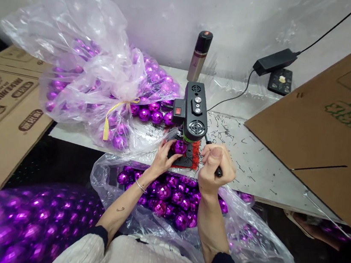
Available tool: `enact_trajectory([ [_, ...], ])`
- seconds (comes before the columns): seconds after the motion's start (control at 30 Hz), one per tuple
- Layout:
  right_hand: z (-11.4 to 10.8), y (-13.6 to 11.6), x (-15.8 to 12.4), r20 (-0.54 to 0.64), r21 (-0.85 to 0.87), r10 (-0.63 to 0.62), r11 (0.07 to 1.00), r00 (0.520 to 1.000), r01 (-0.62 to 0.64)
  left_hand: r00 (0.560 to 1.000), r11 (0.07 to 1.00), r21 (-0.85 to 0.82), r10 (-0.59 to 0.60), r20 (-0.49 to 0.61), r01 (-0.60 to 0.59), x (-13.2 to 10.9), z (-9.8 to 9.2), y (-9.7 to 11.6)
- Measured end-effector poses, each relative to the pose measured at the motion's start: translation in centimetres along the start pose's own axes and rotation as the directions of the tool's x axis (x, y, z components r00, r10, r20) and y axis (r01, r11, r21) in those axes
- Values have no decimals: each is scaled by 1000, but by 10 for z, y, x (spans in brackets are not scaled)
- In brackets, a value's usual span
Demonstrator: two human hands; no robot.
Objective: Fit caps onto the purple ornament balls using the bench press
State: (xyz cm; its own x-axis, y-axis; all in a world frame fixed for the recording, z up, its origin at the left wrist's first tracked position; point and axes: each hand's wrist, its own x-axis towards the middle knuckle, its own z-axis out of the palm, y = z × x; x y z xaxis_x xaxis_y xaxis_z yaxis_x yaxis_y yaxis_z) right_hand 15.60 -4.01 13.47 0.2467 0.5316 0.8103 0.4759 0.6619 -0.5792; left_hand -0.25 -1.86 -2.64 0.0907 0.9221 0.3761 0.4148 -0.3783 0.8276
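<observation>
A small black bench press machine (193, 110) with a red switch stands on the metal table (254, 168). My left hand (163, 158) pinches a purple faceted ball (179, 146) and holds it under the machine's head, over a red pad (193, 157). My right hand (214, 167) is closed in a fist round the machine's black lever handle (218, 171). Below both hands an open clear plastic bag (167, 197) holds several more purple balls.
A large tied plastic bag of purple balls (104, 83) lies at the table's left. More purple balls (14, 222) fill the lower left. Cardboard sheets (334, 126) lean at right and another cardboard box (0, 108) lies at left. A spray can (200, 57) and power adapter (275, 60) stand behind.
</observation>
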Motion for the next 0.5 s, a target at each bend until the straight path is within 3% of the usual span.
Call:
enact_trajectory([
  [0.5, -3, 4, -6, 27, -32, -16, 999, 999, 17, 991, 991, 91, 94, 100, -103, 4, -8, 12],
])
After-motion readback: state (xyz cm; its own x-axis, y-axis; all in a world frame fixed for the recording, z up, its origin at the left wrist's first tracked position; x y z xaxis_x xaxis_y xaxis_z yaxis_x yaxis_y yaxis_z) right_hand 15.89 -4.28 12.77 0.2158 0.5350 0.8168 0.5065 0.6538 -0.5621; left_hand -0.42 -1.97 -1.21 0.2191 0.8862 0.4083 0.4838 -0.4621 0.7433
